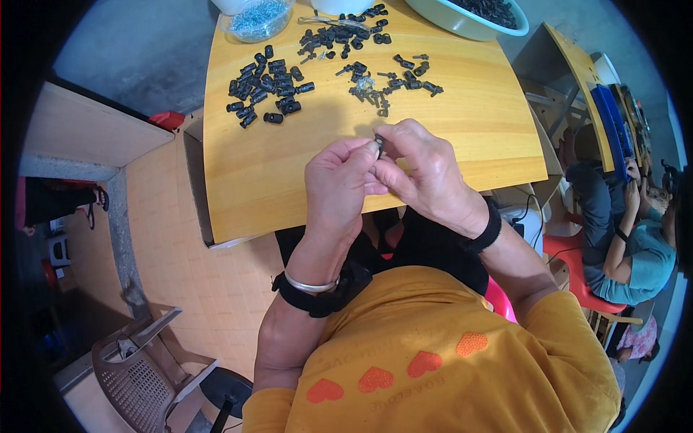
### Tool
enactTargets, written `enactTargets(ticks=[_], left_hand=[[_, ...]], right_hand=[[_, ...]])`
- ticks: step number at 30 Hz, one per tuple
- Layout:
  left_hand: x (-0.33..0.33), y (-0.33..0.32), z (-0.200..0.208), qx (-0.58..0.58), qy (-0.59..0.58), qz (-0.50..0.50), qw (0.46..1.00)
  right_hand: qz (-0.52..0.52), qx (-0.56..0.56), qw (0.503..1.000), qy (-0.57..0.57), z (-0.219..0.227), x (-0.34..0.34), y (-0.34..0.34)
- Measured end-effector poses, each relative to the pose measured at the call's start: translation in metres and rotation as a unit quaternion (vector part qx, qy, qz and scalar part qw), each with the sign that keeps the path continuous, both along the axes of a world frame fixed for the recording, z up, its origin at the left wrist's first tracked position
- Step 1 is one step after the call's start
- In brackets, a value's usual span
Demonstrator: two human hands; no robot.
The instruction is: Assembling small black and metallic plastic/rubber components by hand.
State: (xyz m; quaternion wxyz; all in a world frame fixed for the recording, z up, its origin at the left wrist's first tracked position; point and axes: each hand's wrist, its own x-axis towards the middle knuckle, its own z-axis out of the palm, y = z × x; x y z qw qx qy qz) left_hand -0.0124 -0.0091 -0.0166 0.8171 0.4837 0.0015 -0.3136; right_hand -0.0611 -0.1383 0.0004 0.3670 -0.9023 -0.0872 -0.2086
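Observation:
Above the table's near half, both my hands meet at a small black plastic piece (pixel 380 142) that looks like a cord lock. My left hand (pixel 336 180) pinches it from the left, thumb and fingertips together. From the other side, my right hand (pixel 429 166) grips it with thumb and index finger. Fingertips cover much of the piece. Beyond my hands, a heap of barrel-shaped black cord locks (pixel 268 85) lies at left. Loose slim black parts (pixel 413 83) are scattered at right, around a little pile of silvery springs (pixel 366 84).
Farther back on the wooden table (pixel 267 166) are more black parts (pixel 332 37) and a slim metal tool (pixel 339 21). A clear bowl (pixel 268 34) holds silvery-blue bits; a pale green basin (pixel 462 27) holds black parts. At right, a person (pixel 646 260) sits at another table.

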Motion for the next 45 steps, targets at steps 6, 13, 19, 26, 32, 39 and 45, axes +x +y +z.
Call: enactTargets(ticks=[6, 13, 19, 26, 32, 39, 45], left_hand=[[0.002, 0.000, -0.003, 0.009, -0.007, 0.004, 1.000], [0.002, 0.004, -0.007, 0.010, 0.009, 0.025, 1.000], [0.009, 0.002, -0.001, 0.022, 0.014, 0.055, 0.998], [0.089, 0.034, 0.010, 0.151, -0.042, 0.126, 0.980], [0.135, 0.029, 0.014, 0.146, -0.052, 0.141, 0.978], [0.121, 0.019, 0.020, 0.116, -0.055, 0.131, 0.983], [0.077, 0.017, 0.023, 0.077, -0.061, 0.120, 0.988]], right_hand=[[-0.028, -0.034, 0.999, 0.003, -0.003, 0.000, 0.006], [-0.012, -0.047, 0.999, -0.016, -0.008, 0.004, 0.014], [-0.005, 0.015, 1.000, 0.005, -0.011, 0.008, 0.015], [-0.052, 0.060, 0.986, 0.145, 0.019, 0.012, -0.029], [-0.109, -0.134, 0.981, 0.086, 0.012, 0.053, -0.100], [-0.117, -0.217, 0.960, 0.132, -0.003, 0.139, -0.124], [-0.123, -0.267, 0.936, 0.195, -0.008, 0.168, -0.110]])
